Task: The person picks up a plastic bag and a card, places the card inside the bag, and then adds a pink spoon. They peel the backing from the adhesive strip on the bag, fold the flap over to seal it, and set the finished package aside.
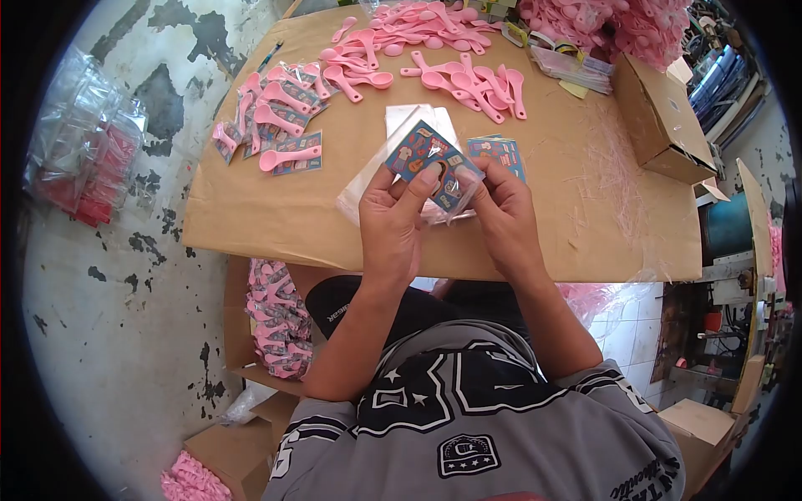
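Observation:
Over the near part of the table, both hands hold a blue printed card (426, 154) tilted between them. My left hand (393, 221) is closed on the card's left side, its thumb on the front. My right hand (507, 213) pinches the right corner, where a shiny clear plastic bag (468, 177) shows around the card. How far the card lies inside the bag is hard to tell. Beneath and behind the hands lies a stack of clear plastic bags (355, 196). More printed cards (505, 152) lie just behind my right hand.
Pink spoons (426, 29) are heaped at the back of the table (276, 213). Bagged spoons with cards (284, 121) lie at the left. An open cardboard box (664, 117) stands on the right edge, near pink shreds (614, 192). Filled packs (276, 321) sit in a box below.

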Motion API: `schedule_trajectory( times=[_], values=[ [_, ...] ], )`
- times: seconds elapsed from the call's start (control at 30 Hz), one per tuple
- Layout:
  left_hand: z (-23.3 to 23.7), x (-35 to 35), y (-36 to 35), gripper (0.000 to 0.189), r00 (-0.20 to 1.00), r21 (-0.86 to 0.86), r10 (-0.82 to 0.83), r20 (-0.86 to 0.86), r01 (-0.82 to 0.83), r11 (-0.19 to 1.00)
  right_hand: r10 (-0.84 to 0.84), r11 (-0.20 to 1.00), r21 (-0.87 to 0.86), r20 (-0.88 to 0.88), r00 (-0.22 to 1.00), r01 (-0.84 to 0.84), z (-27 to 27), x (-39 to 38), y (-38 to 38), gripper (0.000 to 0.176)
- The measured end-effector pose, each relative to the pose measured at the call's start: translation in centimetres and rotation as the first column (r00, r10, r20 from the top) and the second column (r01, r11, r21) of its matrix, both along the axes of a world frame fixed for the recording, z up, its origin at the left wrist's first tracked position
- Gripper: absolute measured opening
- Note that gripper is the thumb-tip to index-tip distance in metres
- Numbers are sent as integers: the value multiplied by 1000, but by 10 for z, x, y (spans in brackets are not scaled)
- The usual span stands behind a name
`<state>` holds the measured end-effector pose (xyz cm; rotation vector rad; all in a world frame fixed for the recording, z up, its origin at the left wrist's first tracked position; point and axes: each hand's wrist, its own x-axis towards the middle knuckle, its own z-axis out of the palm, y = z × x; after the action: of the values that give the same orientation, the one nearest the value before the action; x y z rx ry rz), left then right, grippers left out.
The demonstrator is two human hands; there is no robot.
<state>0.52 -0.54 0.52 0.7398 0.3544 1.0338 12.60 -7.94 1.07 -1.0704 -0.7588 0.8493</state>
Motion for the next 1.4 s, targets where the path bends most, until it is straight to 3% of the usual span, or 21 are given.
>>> schedule_trajectory(
  times=[0.2, 0.4, 0.43, 0.53, 0.8, 0.9, 1.1, 1.23, 1.33, 1.4],
  values=[
    [21, -4, 8, 54, 982, 51, -69, 176, 61, 997, 85, 994, -64, -23, 996, -86, 2, -4, -7, 19],
    [13, -5, 9, 59, 910, 84, -144, 388, 120, 989, 51, 981, -189, 51, 997, -41, 9, -20, -5, 27],
    [10, -5, 10, 60, 894, 102, -170, 415, 139, 985, 28, 990, -140, 62, 998, -19, 6, -22, -2, 29],
    [6, -6, 6, 58, 887, 76, -167, 430, 149, 986, -28, 999, -41, 63, 998, 31, -10, -28, 9, 33],
    [4, -9, 0, 51, 930, 56, -133, 343, 122, 991, -76, 993, -80, 137, 988, 87, -11, -33, 19, 34],
    [5, -12, 4, 48, 933, 7, -90, 348, 93, 996, -56, 998, -14, 131, 990, 58, 1, -40, 19, 29],
    [4, -14, 13, 47, 914, -26, -11, 404, 24, 999, 193, 963, -217, 131, 972, -162, 17, -13, -6, 10],
    [3, -18, 18, 48, 922, -58, 45, 384, -24, 998, 112, 986, -157, 334, 936, -61, 25, 26, -16, 10],
    [4, -22, 23, 49, 933, -59, 62, 355, -44, 997, 68, 984, -179, 375, 924, 0, 51, 79, -27, 15],
    [1, -25, 26, 50, 935, -31, 47, 352, -39, 999, -11, 950, -214, 709, 705, 230, 50, 118, -22, 18]
  ],
)
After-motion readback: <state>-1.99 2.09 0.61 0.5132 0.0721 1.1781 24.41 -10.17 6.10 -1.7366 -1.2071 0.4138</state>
